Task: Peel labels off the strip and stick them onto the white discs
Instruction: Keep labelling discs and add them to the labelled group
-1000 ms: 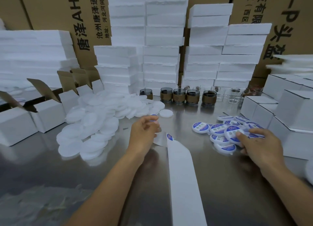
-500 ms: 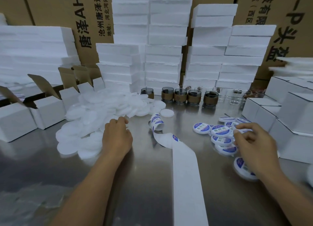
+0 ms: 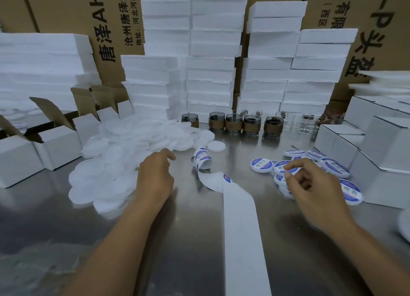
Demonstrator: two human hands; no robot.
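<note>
A heap of plain white discs [image 3: 115, 162] lies at centre left on the steel table [image 3: 190, 240]. My left hand [image 3: 155, 178] rests palm down on the heap's right edge; its fingertips are hidden among the discs. The label strip's small roll [image 3: 202, 160] lies just right of that hand. Its bare white backing [image 3: 240, 229] runs toward me, with one blue label [image 3: 226, 178] on the curl. Finished discs with blue labels [image 3: 261, 165] are scattered on the right. My right hand [image 3: 310, 184] hovers over them, fingers loosely apart and holding nothing.
Shut white boxes [image 3: 377, 153] stand at the right, close to the labelled discs. Open white cartons [image 3: 60, 144] line the left. Foam slab stacks [image 3: 210, 73] and brown cardboard fill the back. Brown-sleeved glass cups [image 3: 233, 123] and clear glasses [image 3: 307, 122] stand in a row behind.
My left hand left the label roll and moved left onto the plain disc heap. My right hand let go of a labelled disc among the finished ones and opened.
</note>
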